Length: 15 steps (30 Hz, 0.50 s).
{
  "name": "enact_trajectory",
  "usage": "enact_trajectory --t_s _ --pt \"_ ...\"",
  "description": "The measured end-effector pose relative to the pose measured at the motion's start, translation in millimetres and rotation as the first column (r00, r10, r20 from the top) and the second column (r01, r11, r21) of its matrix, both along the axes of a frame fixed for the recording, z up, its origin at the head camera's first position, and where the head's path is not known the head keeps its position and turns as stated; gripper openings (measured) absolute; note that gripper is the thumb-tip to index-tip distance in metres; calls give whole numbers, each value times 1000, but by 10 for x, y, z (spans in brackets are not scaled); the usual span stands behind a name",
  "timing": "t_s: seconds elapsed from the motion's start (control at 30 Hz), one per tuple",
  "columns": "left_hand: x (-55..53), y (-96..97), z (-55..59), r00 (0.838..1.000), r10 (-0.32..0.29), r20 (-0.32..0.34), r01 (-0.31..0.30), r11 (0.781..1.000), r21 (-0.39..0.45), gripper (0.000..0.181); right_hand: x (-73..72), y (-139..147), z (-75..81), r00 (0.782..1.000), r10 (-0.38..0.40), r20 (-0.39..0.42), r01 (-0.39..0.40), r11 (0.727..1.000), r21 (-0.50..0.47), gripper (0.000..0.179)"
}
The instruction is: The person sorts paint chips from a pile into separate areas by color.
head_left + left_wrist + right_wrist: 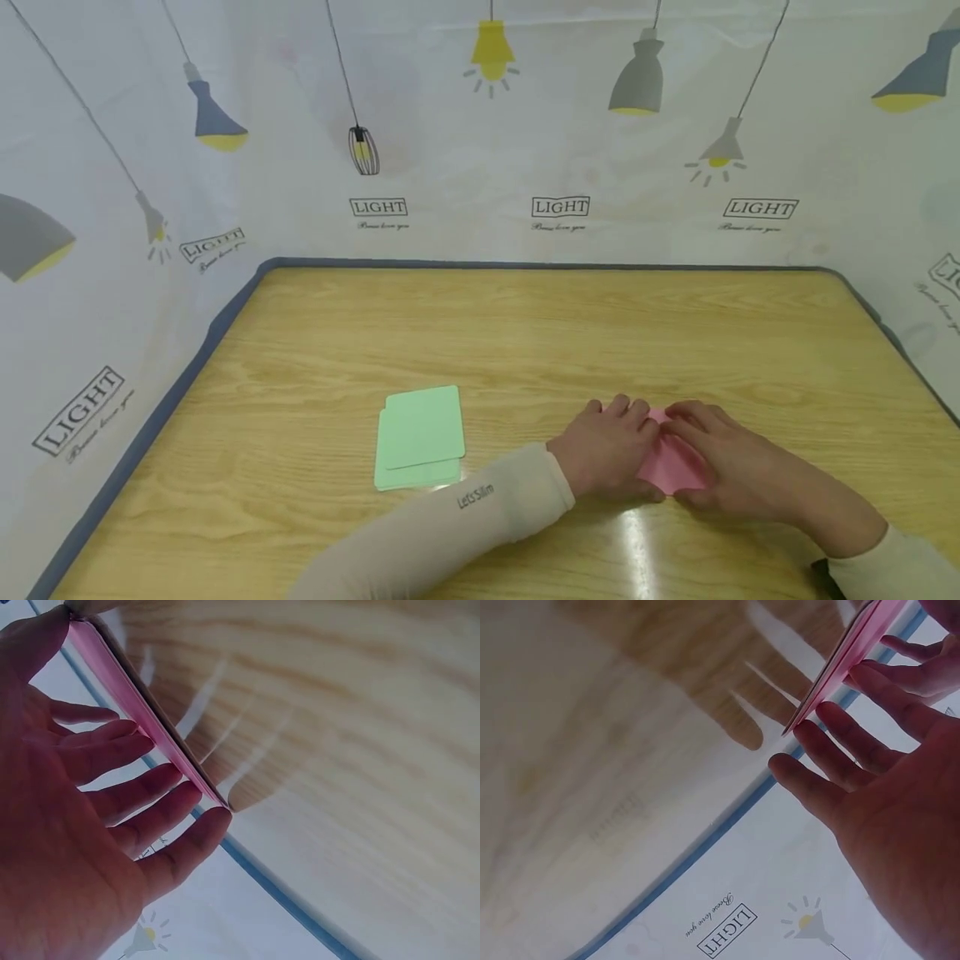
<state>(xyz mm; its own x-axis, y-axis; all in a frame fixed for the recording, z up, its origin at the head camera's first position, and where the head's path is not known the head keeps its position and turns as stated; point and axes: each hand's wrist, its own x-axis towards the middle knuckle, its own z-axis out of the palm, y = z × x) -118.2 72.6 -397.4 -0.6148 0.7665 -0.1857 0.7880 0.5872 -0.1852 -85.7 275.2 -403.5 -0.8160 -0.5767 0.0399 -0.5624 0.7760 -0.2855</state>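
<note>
A small stack of pink cards [675, 467] is low over the wooden table, right of centre, between both hands. My left hand [611, 450] holds its left side, thumb at the near edge and fingers toward the far edge. From the right, my right hand [731, 462] holds it likewise, with the thumb near and the fingers beyond. In the left wrist view, fingertips meet the long thin edge of the pink cards [142, 705]. The right wrist view shows the little finger apart from the pink cards [840, 660]. Whether the stack touches the table cannot be told.
Mint-green cards [423, 429] lie overlapping and slightly offset on the table [525, 333], left of the left forearm. A dark blue edge [525, 265] borders the table, with a lamp-printed white cloth [465, 167] behind and beside it.
</note>
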Motion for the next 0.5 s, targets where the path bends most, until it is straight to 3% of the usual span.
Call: enact_trajectory --t_s 0.27,0.5 --pt "-62 7 -22 997 42 62 -45 998 46 73 -35 41 -19 1000 9 7 -9 1000 -13 68" --pt "-235 -349 115 987 118 107 -129 986 104 69 -80 16 -24 999 -8 -51 7 1000 -26 55"
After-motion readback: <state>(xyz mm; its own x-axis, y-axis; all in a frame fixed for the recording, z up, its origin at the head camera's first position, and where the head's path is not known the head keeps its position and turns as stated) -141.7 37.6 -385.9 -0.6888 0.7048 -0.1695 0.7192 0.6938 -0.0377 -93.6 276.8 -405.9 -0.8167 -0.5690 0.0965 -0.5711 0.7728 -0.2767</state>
